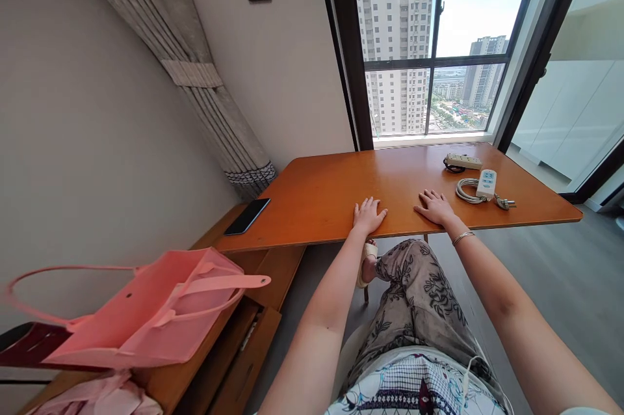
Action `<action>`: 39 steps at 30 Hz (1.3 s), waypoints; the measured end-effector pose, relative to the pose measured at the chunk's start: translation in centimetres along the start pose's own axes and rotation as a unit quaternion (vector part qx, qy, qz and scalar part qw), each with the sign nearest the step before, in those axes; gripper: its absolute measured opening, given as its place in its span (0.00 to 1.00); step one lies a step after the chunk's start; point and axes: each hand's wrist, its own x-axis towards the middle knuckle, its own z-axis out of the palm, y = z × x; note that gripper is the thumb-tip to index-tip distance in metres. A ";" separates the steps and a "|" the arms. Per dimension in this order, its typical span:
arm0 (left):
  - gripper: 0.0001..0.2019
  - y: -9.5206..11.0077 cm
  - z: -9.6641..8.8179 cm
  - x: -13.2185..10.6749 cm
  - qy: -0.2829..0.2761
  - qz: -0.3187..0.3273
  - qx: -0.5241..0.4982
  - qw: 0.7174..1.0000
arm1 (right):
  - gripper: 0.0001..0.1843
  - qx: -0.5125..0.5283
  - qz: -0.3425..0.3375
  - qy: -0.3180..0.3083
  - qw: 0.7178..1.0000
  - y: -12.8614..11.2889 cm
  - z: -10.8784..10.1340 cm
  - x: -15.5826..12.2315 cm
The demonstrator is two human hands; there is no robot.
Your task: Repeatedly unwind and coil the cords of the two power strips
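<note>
Both my hands lie flat, palms down, on an orange-brown wooden table (pixel 322 197) near its front edge. My left hand (pixel 368 214) has its fingers spread and holds nothing. A little to its right, my right hand (pixel 435 206) is also spread and empty, with a thin bracelet on its wrist. A white power strip (pixel 486 183) with a coiled cable and plug lies just right of my right hand. A second, beige power strip (pixel 463 160) sits behind it. A black phone (pixel 247 216) rests at the table's left corner.
A pink tote bag (pixel 146 311) lies on a lower wooden cabinet (pixel 253 330) at the left. A tied grey curtain (pixel 205 90) hangs along the wall. A large window (pixel 429 44) stands behind the table. My patterned trouser legs (pixel 419 298) are under the table edge.
</note>
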 end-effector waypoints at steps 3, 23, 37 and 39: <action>0.31 0.0 0.1 0.0 0.001 -0.001 0.003 1.000 | 0.41 0.001 0.003 -0.003 1.000 0.0 0.0 0.0; 0.32 0.4 -0.2 -0.1 -0.003 -0.007 0.004 1.000 | 0.41 0.000 0.026 -0.010 1.000 -0.5 0.0 -0.4; 0.33 0.4 -0.3 -0.4 -0.009 -0.008 0.011 1.000 | 0.41 -0.006 0.019 -0.003 1.000 -0.3 0.4 -0.4; 0.33 0.3 -0.2 -0.3 -0.007 -0.007 0.011 1.000 | 0.41 -0.008 0.019 -0.004 1.000 -0.3 0.4 -0.4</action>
